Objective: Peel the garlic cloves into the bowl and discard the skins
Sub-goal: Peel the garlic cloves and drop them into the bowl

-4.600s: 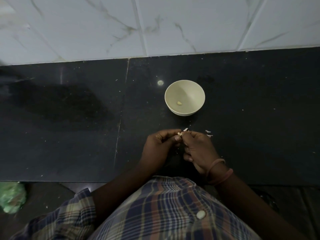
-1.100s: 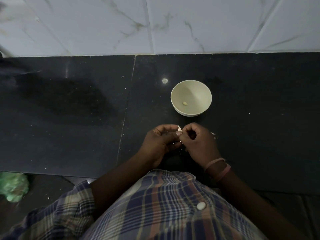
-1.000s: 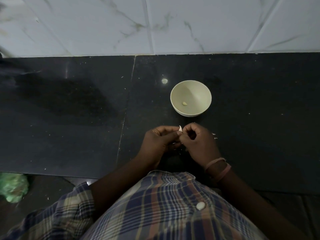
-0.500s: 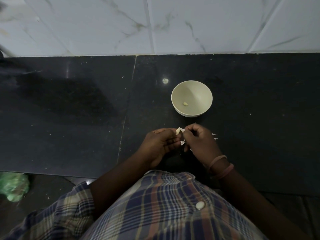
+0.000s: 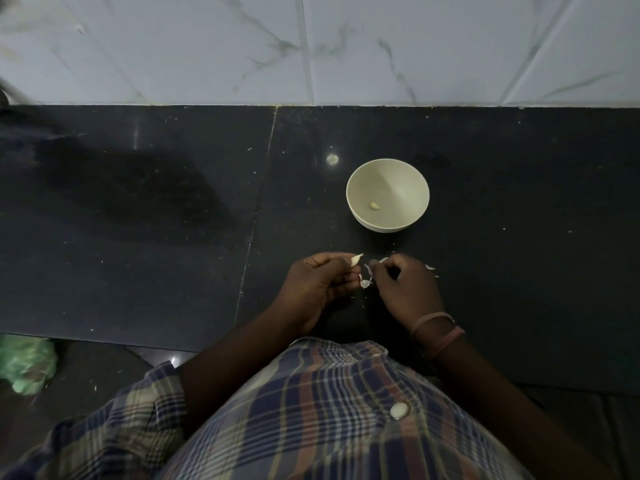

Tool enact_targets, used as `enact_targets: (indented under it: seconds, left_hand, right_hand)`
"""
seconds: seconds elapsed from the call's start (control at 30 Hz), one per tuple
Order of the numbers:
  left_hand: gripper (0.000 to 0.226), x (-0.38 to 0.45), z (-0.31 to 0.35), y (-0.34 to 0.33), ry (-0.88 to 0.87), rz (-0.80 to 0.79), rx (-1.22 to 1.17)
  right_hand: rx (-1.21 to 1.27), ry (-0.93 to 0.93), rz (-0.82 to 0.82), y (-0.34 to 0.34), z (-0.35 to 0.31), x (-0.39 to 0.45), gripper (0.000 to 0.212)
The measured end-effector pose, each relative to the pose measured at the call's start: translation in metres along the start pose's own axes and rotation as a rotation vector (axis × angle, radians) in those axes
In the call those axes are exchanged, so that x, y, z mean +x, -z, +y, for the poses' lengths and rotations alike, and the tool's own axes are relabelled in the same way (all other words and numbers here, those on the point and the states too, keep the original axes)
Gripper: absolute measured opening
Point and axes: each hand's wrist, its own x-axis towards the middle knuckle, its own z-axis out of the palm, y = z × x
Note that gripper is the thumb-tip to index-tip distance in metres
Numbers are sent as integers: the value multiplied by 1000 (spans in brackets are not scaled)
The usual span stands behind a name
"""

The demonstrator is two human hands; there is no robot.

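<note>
Garlic clove (image 5: 356, 260) sits pinched at the tips of the left hand (image 5: 317, 284), thumb and forefinger curled round it, its pale pointed end poking up toward the bowl. Left wrist is bent inward, knuckles up, the other fingers folded loosely beneath. Right hand (image 5: 405, 289) is just beside it, a narrow gap between the two, fingers curled tight and nipping a scrap of papery skin (image 5: 366, 282) that hangs between the hands. Whether that scrap is fully free of the clove, I can't tell. Two bands (image 5: 437, 330) ring the right wrist, and both forearms angle in from the plaid shirt (image 5: 311, 410) below.

Beyond the hands, the cream bowl (image 5: 410, 188) stands upright on the black stone countertop (image 5: 138, 220), one peeled clove (image 5: 374, 205) lying at its bottom. Bits of skin (image 5: 429, 267) lie scattered on the counter just right of the right hand. White marble-look tiles (image 5: 207, 46) back the counter, and a crumpled green bag (image 5: 26, 365) lies low at the left edge.
</note>
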Motion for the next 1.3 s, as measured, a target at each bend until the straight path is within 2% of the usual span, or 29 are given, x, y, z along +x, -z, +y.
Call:
enact_targets:
  seconds: [0.13, 0.3, 0.47, 0.8, 1.17, 1.3]
  left_hand:
    - [14, -1, -1, 2, -57, 16, 5]
    - [12, -4, -1, 3, -100, 33, 0]
    - [12, -6, 0, 0, -127, 24, 20]
    - [5, -10, 0, 2, -303, 48, 323]
    - [4, -8, 3, 1, -347, 90, 329]
    - [4, -9, 5, -1, -344, 38, 302]
  right_hand:
    - [83, 57, 40, -6, 0, 1, 5]
    - [179, 116, 103, -11, -12, -3, 4]
    - [337, 66, 76, -18, -22, -5, 7]
    - [239, 87, 76, -12, -28, -7, 2]
    - [339, 98, -22, -1, -33, -8, 4]
    - [374, 82, -27, 0, -35, -9, 4]
